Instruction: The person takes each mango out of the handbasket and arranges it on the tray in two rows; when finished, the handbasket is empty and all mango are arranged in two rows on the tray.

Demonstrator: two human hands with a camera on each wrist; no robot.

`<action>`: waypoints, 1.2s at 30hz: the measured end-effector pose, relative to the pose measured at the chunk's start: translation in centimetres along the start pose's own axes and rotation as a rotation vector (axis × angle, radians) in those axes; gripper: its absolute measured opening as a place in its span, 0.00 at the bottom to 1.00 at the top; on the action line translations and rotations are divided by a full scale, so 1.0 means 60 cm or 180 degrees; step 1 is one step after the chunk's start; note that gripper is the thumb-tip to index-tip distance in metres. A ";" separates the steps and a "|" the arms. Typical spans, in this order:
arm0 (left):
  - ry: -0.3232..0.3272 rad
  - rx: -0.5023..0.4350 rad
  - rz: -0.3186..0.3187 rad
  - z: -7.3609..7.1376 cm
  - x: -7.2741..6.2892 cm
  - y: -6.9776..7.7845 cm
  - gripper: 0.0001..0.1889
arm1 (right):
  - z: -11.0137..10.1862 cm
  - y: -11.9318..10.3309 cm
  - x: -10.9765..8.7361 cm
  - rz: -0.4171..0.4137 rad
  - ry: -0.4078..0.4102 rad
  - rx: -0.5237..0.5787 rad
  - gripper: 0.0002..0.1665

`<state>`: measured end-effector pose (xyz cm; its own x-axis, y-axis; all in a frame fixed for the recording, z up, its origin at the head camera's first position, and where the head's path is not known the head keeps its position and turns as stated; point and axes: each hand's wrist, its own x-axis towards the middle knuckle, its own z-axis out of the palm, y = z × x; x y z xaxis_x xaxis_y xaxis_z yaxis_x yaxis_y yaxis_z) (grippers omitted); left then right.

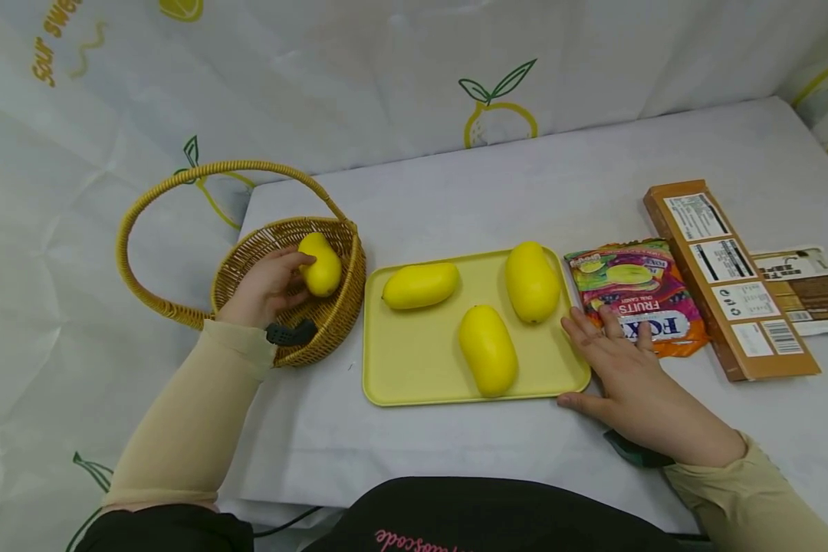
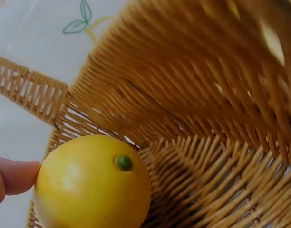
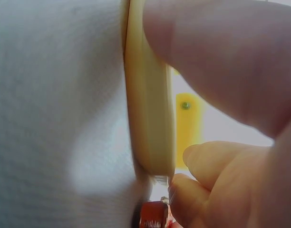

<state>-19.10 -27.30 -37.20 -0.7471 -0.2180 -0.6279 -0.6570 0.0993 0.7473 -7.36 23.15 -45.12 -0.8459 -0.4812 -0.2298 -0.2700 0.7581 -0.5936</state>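
Note:
My left hand [image 1: 267, 285] reaches into the wicker basket [image 1: 348, 322] and pinches a smooth yellow mango-like fruit [image 1: 321, 264] inside it. Seen from the left wrist, the fruit [image 2: 93, 183] has a small green stem nub, and the thumb presses its side; the other fingers are out of that view. On the yellow tray [image 1: 414, 368] lie three more yellow fruits: one at the left [image 1: 421, 286], one at the back right [image 1: 532, 282] and one at the front [image 1: 487, 351]. My right hand [image 1: 628, 383] lies with extended, spread fingers at the tray's right front corner, fingertips overlapping the candy bag [image 1: 638, 287].
A long brown box [image 1: 731, 280] lies slantwise right of the candy bag. Beyond it is a flat brown-and-white packet [image 1: 810, 287]. The basket's tall handle [image 1: 127, 253] arches up on the left. A lemon-print cloth [image 1: 386, 84] hangs behind the white-covered table [image 1: 455, 192].

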 end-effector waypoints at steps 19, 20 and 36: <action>0.0385 -0.0051 0.1582 0.036 -0.159 -0.051 0.38 | 0.002 0.002 0.000 0.0002 0.0007 -0.0024 0.67; 0.0417 -0.0061 0.1635 0.043 -0.167 -0.060 0.38 | 0.002 0.001 0.000 0.0005 0.0002 -0.0023 0.67; 0.0295 0.0779 0.2236 0.152 -0.178 -0.194 0.40 | 0.001 0.001 0.000 -0.0011 0.0009 -0.0008 0.67</action>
<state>-4.38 -17.24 -41.16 -0.9946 -0.1034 0.0082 -0.0401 0.4560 0.8891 -7.34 23.15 -45.19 -0.8463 -0.4826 -0.2257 -0.2741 0.7576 -0.5924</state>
